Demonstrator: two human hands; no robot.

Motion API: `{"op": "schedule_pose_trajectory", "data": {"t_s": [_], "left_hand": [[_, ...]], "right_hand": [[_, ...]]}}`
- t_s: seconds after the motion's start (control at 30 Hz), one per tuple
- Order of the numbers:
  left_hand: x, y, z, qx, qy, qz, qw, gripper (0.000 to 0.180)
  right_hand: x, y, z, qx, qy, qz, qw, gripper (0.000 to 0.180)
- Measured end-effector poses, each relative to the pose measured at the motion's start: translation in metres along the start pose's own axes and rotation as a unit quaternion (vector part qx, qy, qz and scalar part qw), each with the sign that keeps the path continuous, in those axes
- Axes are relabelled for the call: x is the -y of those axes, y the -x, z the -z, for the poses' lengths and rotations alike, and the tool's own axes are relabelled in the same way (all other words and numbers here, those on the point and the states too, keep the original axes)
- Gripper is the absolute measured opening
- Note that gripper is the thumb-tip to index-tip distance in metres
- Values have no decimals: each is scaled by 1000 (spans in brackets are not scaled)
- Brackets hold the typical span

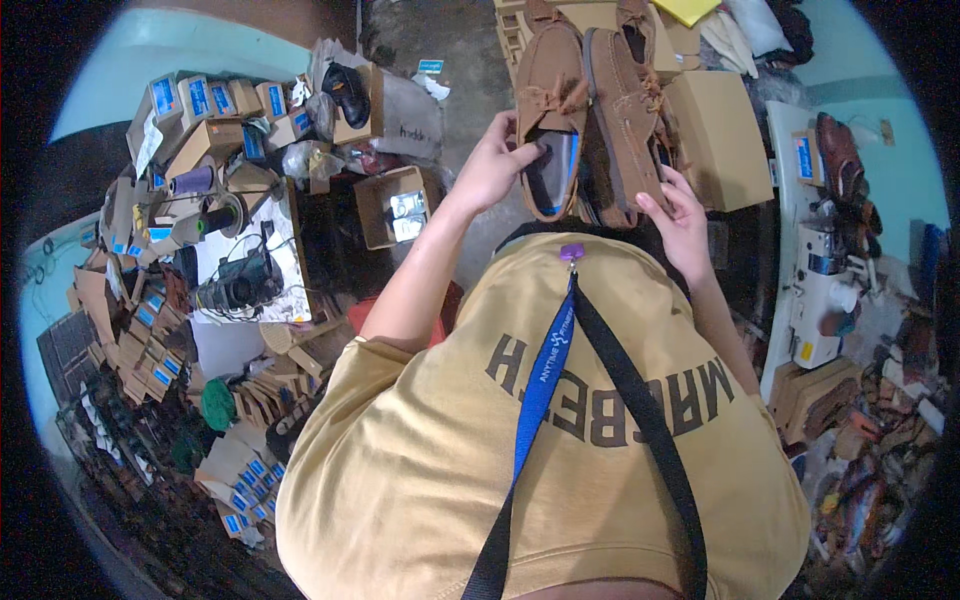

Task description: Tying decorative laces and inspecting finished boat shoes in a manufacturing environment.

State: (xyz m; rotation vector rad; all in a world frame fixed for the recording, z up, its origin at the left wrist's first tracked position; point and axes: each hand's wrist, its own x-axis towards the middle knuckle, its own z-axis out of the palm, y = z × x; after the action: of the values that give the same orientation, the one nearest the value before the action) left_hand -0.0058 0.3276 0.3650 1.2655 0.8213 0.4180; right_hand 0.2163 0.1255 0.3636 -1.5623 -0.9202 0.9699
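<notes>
My left hand [492, 165] grips one brown moccasin [549, 110] at its heel, thumb inside; my right hand [678, 222] pinches the other brown shoe [625, 110] just beside it, soles nearly touching. Behind them sits a closed cardboard box [718, 140]. To my left, an open carton [398, 205] and a cluttered worktable [285, 275].

One head-worn fisheye view, looking steeply down the person's own front.

The camera sits above the chest, so the yellow shirt [540, 440] fills the lower half close up, with the left hand [492, 168] and right hand [682, 222] raised just beyond it near the picture's upper middle. Farther off, the floor [462, 60] runs to the top edge. A cluttered counter [250, 265] lies left, a sewing machine [825, 290] right; edges bend toward the dark round rim.
</notes>
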Motion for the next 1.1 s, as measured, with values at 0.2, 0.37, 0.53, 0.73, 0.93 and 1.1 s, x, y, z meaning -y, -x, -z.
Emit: {"op": "schedule_pose_trajectory", "data": {"t_s": [0.2, 0.37, 0.53, 0.73, 0.93, 1.1], "left_hand": [[17, 0, -1, -14, 0, -19, 1000, 55], [4, 3, -8, -59, 57, -5, 997, 50], [-6, -5, 1, -28, 202, 144, 968, 54], [-13, -1, -9, -22, 317, 180, 931, 59], [4, -5, -9, -19, 285, 185, 940, 56], [0, -4, -10, -7, 291, 169, 942, 56]], "right_hand": [[1, -3, -10, -42, -14, -5, 999, 24], [1, -6, -10, -71, 44, 34, 996, 27], [35, -11, -10, -65, -87, -92, 990, 28], [42, -18, -10, 37, -127, -89, 987, 35], [46, -18, -6, 75, -127, -97, 984, 36], [49, -21, -8, 74, -157, -104, 979, 35]]}}
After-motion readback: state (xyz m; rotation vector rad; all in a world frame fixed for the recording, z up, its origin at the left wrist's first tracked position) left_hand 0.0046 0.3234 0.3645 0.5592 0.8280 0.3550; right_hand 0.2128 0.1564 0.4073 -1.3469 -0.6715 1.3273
